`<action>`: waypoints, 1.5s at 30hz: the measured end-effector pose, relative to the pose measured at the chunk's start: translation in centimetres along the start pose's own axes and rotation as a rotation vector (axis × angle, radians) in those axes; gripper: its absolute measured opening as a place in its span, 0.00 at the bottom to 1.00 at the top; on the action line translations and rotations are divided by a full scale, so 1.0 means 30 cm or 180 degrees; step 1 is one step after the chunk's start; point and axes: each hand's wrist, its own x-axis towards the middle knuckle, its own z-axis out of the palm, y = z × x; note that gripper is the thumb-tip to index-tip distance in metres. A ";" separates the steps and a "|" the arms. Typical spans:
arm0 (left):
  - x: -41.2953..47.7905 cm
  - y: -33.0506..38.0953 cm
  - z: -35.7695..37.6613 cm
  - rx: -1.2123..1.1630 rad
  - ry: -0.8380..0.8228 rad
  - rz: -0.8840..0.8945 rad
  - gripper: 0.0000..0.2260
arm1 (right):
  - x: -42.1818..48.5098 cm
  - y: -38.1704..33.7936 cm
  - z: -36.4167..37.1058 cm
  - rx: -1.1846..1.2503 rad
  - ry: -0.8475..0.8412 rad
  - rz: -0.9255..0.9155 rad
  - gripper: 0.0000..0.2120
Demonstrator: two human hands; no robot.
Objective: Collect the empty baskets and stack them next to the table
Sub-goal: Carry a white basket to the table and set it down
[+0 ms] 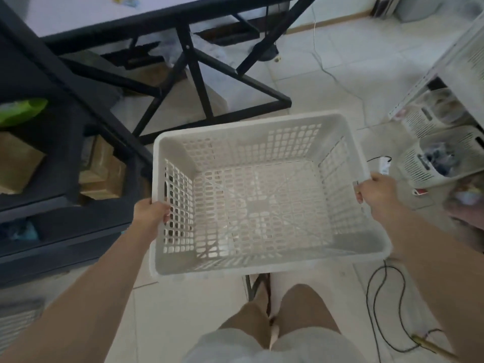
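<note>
I hold an empty white perforated plastic basket (167, 255) in front of me, above the tiled floor. My left hand (150, 213) grips its left rim, fingers curled over the edge. On the opposite side my right hand (374, 191) clasps the right rim. The basket tilts slightly and nothing lies inside it. The table (110, 14), with a pale top and black frame, stands ahead at the upper left, its crossed black legs (199, 82) reaching down to the floor just beyond the basket.
A dark shelf unit (52, 179) with cardboard boxes and a green bag stands at left. At right, a white rack (429, 74) and filled white baskets (445, 163) sit on the floor. Black cables (377, 289) loop near my right leg. My knees show below.
</note>
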 end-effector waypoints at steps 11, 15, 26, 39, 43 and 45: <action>0.415 0.329 0.247 0.0257 0.0282 0.0011 0.04 | 0.536 -0.336 0.261 -0.0121 -0.0274 0.0028 0.12; 0.581 0.411 0.352 0.0221 0.0454 -0.0197 0.06 | 0.761 -0.442 0.396 -0.0145 -0.0439 0.0091 0.11; 1.176 0.363 0.594 0.0466 0.0568 -0.0118 0.03 | 1.244 -0.436 0.920 -0.0363 -0.0486 0.0210 0.11; 1.909 -0.018 0.934 0.1166 0.0827 -0.0041 0.06 | 1.723 -0.023 1.574 -0.0387 -0.0407 0.0144 0.11; 1.994 -0.081 0.977 0.1392 0.0743 0.0041 0.05 | 1.794 0.018 1.658 -0.0483 -0.0511 0.0171 0.12; 2.013 -0.111 0.990 0.1516 0.0742 0.0162 0.07 | 1.812 0.039 1.681 -0.0566 -0.0652 0.0232 0.14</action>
